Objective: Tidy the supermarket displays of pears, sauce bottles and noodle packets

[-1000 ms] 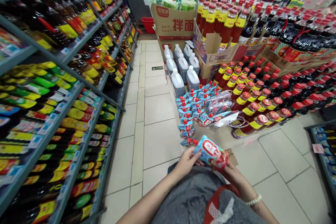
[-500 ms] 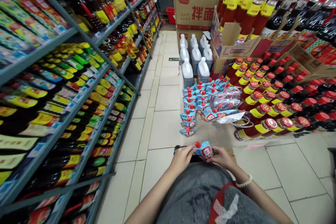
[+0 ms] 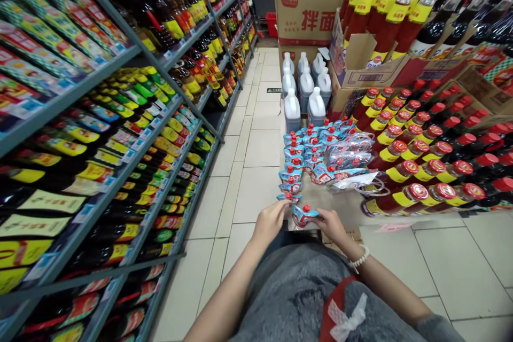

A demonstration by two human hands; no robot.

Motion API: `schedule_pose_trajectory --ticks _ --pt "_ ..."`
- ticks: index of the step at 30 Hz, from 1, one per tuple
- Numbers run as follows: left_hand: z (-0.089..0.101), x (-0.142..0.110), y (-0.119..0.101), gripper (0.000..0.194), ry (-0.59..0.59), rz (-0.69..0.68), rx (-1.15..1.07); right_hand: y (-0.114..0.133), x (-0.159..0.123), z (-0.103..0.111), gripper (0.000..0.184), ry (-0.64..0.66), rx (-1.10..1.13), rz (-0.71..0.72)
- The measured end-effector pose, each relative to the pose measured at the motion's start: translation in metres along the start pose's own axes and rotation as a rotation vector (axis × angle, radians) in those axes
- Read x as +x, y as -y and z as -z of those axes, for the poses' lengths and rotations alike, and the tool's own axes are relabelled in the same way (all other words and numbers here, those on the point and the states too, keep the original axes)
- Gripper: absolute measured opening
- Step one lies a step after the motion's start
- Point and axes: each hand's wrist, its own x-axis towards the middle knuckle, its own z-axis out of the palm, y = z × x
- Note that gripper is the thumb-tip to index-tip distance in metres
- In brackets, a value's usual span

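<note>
My left hand [image 3: 271, 220] and my right hand [image 3: 331, 224] both grip a small blue pouch with a red cap [image 3: 303, 215], held low, just in front of a row of several like pouches [image 3: 291, 175] standing on the floor. My right wrist wears a white bead bracelet [image 3: 358, 259]. Behind the row lies a bigger cluster of the same blue pouches [image 3: 316, 141] and some in clear plastic wrap [image 3: 348, 152].
Shelves of sauce bottles [image 3: 120, 133] line the left of the tiled aisle [image 3: 256, 155]. Red-capped bottles [image 3: 420, 155] lie stacked at right. White jugs [image 3: 304, 93] and cardboard boxes [image 3: 306, 16] stand further back.
The pouch was held up and flat in both hands; it has been turned cap-up and moved down and forward toward the row on the floor. The view has shifted forward.
</note>
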Motion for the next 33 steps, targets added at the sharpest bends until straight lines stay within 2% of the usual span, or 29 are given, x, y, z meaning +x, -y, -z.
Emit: schedule_pose_trajectory --ticks 2,3,6,9,13,19,26,29,33 --pt "0.012 0.003 0.007 0.028 -0.064 0.037 -0.002 0.002 0.009 -0.004 0.024 0.036 -0.03 0.022" --pt "0.016 0.002 0.012 0.027 -0.059 0.046 0.007 0.003 0.015 -0.006 0.023 0.054 -0.034 0.033" --pt "0.022 -0.002 0.027 0.025 0.072 0.053 0.028 0.007 0.031 -0.012 0.022 0.089 -0.018 0.05" --pt "0.012 -0.009 0.04 0.033 0.141 0.112 0.029 0.007 0.042 -0.016 0.018 0.106 -0.02 0.036" --pt "-0.01 -0.014 0.05 0.019 0.108 0.179 0.075 0.003 0.044 -0.022 0.023 0.121 -0.088 -0.021" --pt "-0.037 -0.015 0.058 0.018 0.125 0.237 0.147 -0.001 0.045 -0.035 0.03 0.161 -0.328 -0.134" --pt "-0.031 -0.018 0.064 0.014 0.153 0.243 0.252 0.005 0.045 -0.041 0.021 0.201 -0.427 -0.139" --pt "-0.028 -0.014 0.065 0.018 0.163 0.241 0.279 0.006 0.043 -0.043 0.021 0.178 -0.415 -0.137" --pt "-0.028 -0.009 0.059 0.017 0.22 0.197 0.296 0.003 0.04 -0.036 0.011 0.134 -0.338 -0.092"
